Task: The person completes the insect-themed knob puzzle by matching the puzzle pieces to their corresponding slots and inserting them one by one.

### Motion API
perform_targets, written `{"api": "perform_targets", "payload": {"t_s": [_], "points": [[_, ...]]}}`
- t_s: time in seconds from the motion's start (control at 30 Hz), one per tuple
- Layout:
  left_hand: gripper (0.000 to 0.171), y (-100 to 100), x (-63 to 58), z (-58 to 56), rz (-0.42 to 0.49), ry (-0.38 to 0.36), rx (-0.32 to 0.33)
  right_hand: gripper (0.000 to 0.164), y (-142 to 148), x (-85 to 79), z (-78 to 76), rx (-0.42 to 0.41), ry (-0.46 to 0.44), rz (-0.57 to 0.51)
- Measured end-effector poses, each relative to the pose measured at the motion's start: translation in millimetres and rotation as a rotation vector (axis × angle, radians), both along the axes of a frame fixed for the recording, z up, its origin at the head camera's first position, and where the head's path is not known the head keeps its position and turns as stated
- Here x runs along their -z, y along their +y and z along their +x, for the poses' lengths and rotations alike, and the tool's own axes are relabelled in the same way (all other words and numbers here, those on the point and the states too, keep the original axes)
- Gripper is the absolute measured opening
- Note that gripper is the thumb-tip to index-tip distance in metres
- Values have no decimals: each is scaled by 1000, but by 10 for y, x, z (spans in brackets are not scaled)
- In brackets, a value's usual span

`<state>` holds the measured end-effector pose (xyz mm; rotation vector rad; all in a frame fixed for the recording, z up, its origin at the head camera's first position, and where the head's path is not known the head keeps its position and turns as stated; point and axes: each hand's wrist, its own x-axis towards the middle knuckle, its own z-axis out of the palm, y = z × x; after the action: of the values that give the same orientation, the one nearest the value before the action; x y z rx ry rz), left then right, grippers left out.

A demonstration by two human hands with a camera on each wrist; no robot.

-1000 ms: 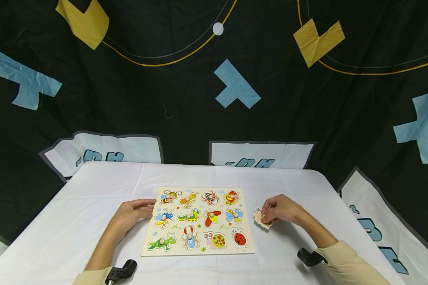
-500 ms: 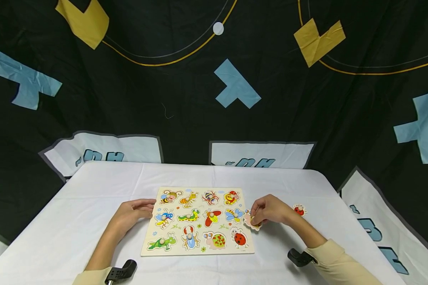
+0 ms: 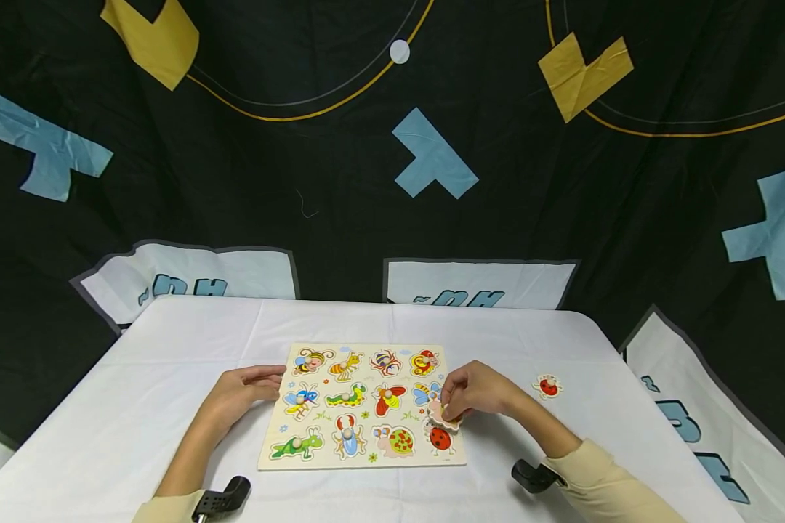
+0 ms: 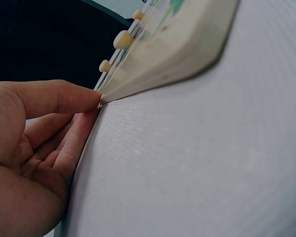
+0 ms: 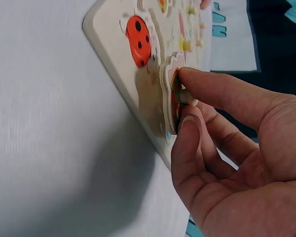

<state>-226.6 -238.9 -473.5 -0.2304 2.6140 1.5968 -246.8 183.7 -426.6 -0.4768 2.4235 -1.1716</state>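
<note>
In the head view a wooden peg puzzle board (image 3: 330, 463) with painted insects lies on the white table. My right hand (image 3: 480, 392) holds a scalloped snail puzzle piece (image 3: 440, 415) above the board's right side. Seen from the right wrist, thumb and fingers pinch the snail piece (image 5: 169, 94) around its knob, tilted and apart from the board. The ladybug picture (image 5: 139, 42) is bare, without a knob. My left hand (image 3: 245, 396) rests at the board's left edge. In the left wrist view its fairly straight fingers (image 4: 64, 96) touch that edge.
Another ladybug piece (image 3: 548, 386) lies on the white tablecloth (image 3: 190, 334) to the right of the board. Several knobbed pieces sit in the board's slots. The snail slot (image 3: 394, 441) shows its printed picture. A black curtain (image 3: 340, 240) hangs behind the table.
My right hand has carried the snail piece leftward from beside the board to over its right side. The small ladybug piece has come into full view. My left hand has stayed put.
</note>
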Motion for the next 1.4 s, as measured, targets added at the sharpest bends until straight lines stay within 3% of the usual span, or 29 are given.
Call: {"api": "perform_targets", "payload": {"t_s": [1.4], "points": [[53, 4, -24, 11, -1, 6, 6, 14, -704, 107, 160, -159, -20, 33]]}}
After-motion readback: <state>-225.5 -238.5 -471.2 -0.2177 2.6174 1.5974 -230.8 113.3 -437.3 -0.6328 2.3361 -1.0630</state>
